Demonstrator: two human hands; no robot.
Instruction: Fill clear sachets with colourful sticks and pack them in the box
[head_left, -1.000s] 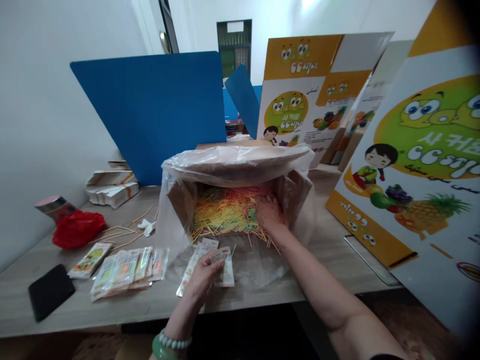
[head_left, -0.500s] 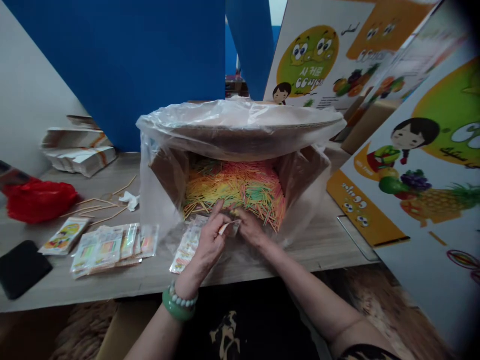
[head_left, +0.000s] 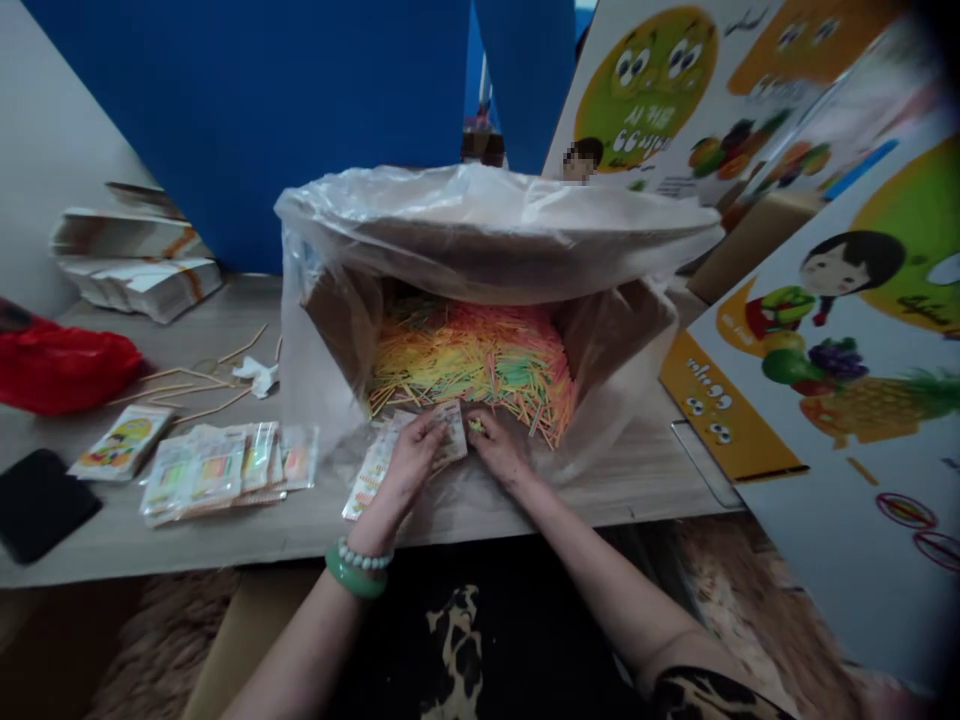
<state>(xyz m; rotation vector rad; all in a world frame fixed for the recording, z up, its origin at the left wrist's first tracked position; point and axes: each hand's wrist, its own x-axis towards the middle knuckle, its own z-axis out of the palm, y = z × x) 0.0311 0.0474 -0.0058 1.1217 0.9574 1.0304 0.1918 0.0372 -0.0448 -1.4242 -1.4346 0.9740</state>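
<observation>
Both hands meet at the box mouth, the left hand [head_left: 415, 452] pinching a small sachet [head_left: 452, 440], the right hand [head_left: 496, 447] gripping coloured sticks [head_left: 474, 362], with several filled packets [head_left: 225, 468] already lying on the surface [head_left: 525, 500].

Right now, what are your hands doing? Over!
Left hand pinching small packet. Right hand beside it, pinching coloured sticks. Stick-filled lined box right behind. Nothing in between.

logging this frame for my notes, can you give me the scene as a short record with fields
left hand: holds a small packet
right hand: pinches a few sticks beside the packet
box: open cardboard, lined with clear plastic, full of coloured sticks
table: row of filled packets, black phone, red bag
right side: printed cartons
</observation>
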